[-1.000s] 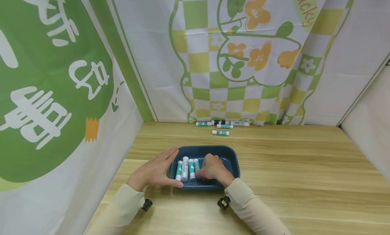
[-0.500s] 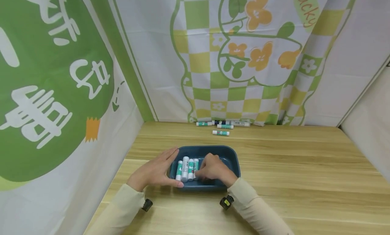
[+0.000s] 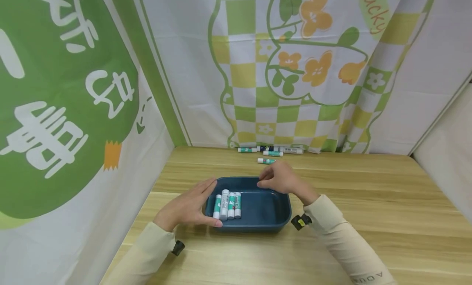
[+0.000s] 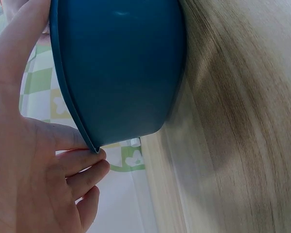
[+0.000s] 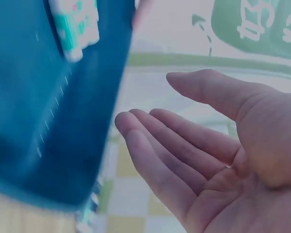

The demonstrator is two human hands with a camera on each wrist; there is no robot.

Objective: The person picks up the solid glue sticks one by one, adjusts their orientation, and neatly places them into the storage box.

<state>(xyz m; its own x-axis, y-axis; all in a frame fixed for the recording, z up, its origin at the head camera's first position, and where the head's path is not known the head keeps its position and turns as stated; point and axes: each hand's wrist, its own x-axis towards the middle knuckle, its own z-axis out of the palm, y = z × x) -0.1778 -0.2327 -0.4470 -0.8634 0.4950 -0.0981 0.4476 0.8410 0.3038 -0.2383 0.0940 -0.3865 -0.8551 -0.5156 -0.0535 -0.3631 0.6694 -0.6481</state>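
Observation:
A dark blue bin (image 3: 263, 225) stands on the table with several white-and-green glue sticks (image 3: 231, 206) lined up at its left end. My left hand (image 3: 189, 205) holds the bin's left end, thumb along the near rim and fingers at the far corner. The left wrist view shows those fingers against the rim (image 4: 96, 148). Over the bin's far right rim is my right hand (image 3: 282, 178), nothing in it. Seen in the right wrist view, its fingers (image 5: 169, 160) are loosely bent and apart from the thumb. One loose glue stick (image 3: 266, 160) lies just beyond it, partly covered.
Several more tubes lie at the back edge of the wooden table (image 3: 350, 219), among them a green-and-white one (image 3: 247, 150), a dark one (image 3: 266, 148) and a whitish one (image 3: 293, 150). A patterned curtain (image 3: 265, 112) hangs right behind them.
My right hand has let go of the rightmost glue stick in the bin, leaving it beside the others, and has moved up and away toward the loose sticks. The left hand has stayed put.

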